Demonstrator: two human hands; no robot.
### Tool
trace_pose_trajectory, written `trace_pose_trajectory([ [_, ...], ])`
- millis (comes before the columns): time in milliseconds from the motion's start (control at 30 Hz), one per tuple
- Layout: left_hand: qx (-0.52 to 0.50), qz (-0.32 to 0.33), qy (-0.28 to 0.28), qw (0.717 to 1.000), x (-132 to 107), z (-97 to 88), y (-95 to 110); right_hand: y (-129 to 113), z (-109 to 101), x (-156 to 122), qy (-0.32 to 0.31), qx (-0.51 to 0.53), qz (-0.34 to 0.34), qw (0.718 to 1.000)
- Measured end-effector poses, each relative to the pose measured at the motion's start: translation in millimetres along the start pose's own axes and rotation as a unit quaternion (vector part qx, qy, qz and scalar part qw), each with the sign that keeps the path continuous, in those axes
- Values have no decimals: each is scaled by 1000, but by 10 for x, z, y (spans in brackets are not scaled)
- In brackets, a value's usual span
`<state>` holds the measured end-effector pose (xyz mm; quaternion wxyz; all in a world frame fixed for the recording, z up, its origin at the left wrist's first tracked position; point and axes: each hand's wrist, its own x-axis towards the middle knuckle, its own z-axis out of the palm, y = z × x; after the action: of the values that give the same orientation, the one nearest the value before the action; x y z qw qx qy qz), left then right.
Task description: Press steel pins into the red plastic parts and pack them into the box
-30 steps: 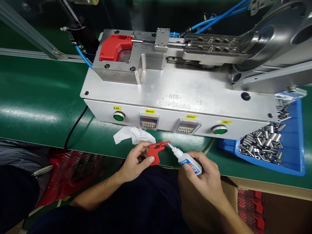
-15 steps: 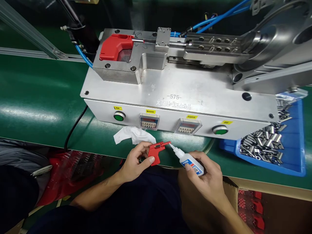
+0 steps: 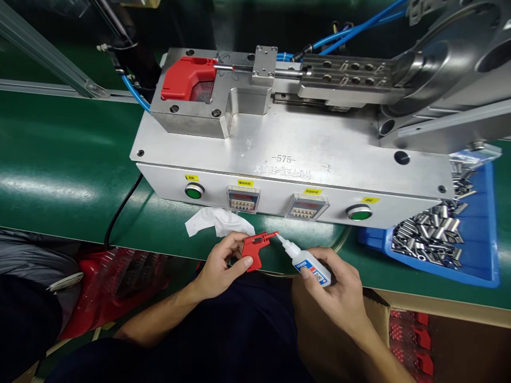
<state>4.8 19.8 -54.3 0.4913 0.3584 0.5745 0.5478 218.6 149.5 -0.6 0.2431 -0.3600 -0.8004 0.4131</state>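
Between the fingers and thumb of my left hand (image 3: 223, 265) is a red pistol-shaped plastic part (image 3: 252, 251), its thin end pointing right. My right hand (image 3: 335, 279) is closed around a white Loctite glue bottle (image 3: 311, 266), tilted so its nozzle meets or nearly meets the tip of the red part. Just beyond my left hand a crumpled white cloth (image 3: 217, 219) lies on the bench. Farther back, a larger-looking red part (image 3: 187, 78) sits in the metal block of the press fixture (image 3: 287, 138), with a rod reaching its right end.
At the right stands a blue bin (image 3: 479, 234) of short metal tubes (image 3: 431, 231). Below it a cardboard box (image 3: 439, 300) holds red parts in clear trays. Green buttons (image 3: 194, 191) line the fixture's front. A black cable (image 3: 123, 205) runs down at left, near a red stool (image 3: 91, 298).
The view has shifted very slightly. Both hands keep their hold, and the glue bottle has moved a touch left towards the red part's tip.
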Motion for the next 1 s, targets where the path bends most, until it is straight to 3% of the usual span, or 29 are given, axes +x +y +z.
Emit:
trace_pose_trajectory([
  [233, 2, -7, 7, 1000, 2, -2, -4, -8, -8, 3, 4, -5, 18, 1000],
  [1000, 0, 7, 0, 1000, 1, -7, -9, -1, 3, 20, -10, -6, -11, 1000],
])
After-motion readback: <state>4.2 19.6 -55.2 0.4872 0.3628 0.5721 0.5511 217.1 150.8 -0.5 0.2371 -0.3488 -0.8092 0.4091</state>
